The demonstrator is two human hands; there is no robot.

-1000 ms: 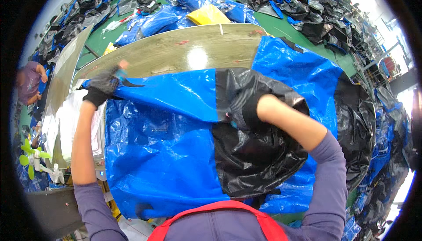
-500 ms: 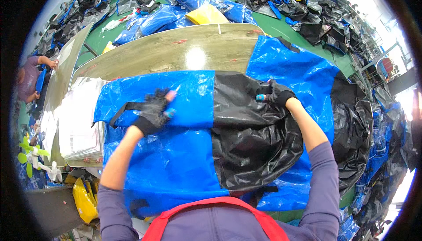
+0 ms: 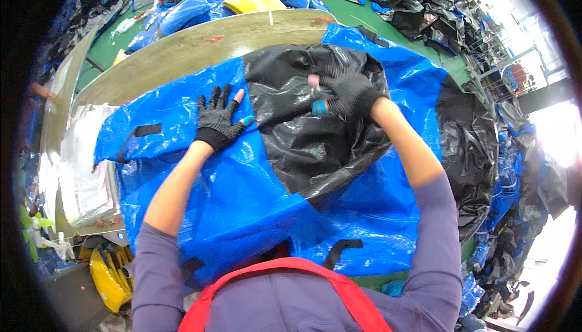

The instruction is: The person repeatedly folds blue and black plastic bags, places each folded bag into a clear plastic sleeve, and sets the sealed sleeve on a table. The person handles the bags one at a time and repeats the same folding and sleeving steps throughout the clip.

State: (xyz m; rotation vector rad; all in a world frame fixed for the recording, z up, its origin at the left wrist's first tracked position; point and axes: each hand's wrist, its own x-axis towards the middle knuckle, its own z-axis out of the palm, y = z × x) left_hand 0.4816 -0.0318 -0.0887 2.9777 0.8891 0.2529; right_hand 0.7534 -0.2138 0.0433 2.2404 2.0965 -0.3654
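Observation:
A large blue and black plastic-coated bag or cover (image 3: 182, 192) lies spread in front of me, its black panel (image 3: 297, 144) crumpled and glossy. My left hand (image 3: 219, 120), in a black fingerless-tip glove, presses flat on the blue part beside the seam with its fingers spread. Over the black panel rests my right hand (image 3: 348, 92), gloved alike and a little blurred; its thumb and forefinger stand apart, with nothing seen between them. Bluish tape wraps both thumbs. Under this piece, another blue and black piece (image 3: 412, 102) extends to the right.
A wood-patterned table (image 3: 176, 53) carries the pieces. White sheets (image 3: 88, 168) are stacked at its left. Blue bundles with a yellow one (image 3: 254, 0) lie beyond the far edge. Yellow pieces (image 3: 109, 280) hang at lower left, near a green-bladed fan (image 3: 36, 226). Another person's hand (image 3: 41, 91) shows far left.
The black panel has shifted up and left, and its near edge has been drawn away from me. My left hand has moved up to the seam; the right hand has slid leftward and upward.

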